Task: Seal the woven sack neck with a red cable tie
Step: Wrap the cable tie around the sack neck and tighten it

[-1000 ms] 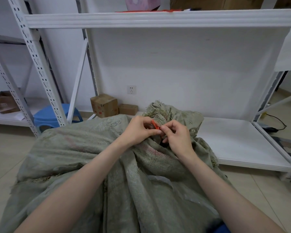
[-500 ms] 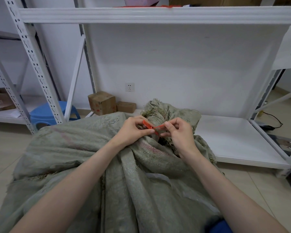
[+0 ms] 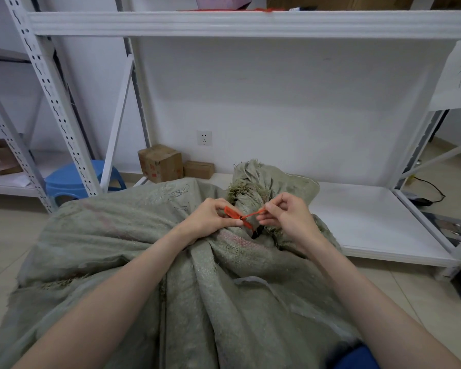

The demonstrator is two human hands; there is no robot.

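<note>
I see the red cable tie (image 3: 241,217) lying across the front of the gathered neck (image 3: 248,202) of the woven sack (image 3: 144,235), between my two hands. My left hand (image 3: 210,222) has its fingers (image 3: 230,221) pressed together on the flat tag end of the tie, thumb beneath, the hand resting against the bunched cloth. My right hand (image 3: 288,217) pinches the thin tail of the tie between thumb and forefinger, the other fingers curled loosely beside them, and the tail runs taut from there to the tag. The frayed top of the sack stands up behind the tie.

The sack is grey-green, spread over the floor toward me, with faint pen scribbles near the neck that I cannot read. Behind it stands a white shelf rack (image 3: 357,214), the sack's top leaning over its lowest board. Two cardboard boxes (image 3: 161,163) sit by the wall, the larger one with red marks too small to read. A wall socket (image 3: 204,137) is above them, a blue stool (image 3: 72,179) to the left.
</note>
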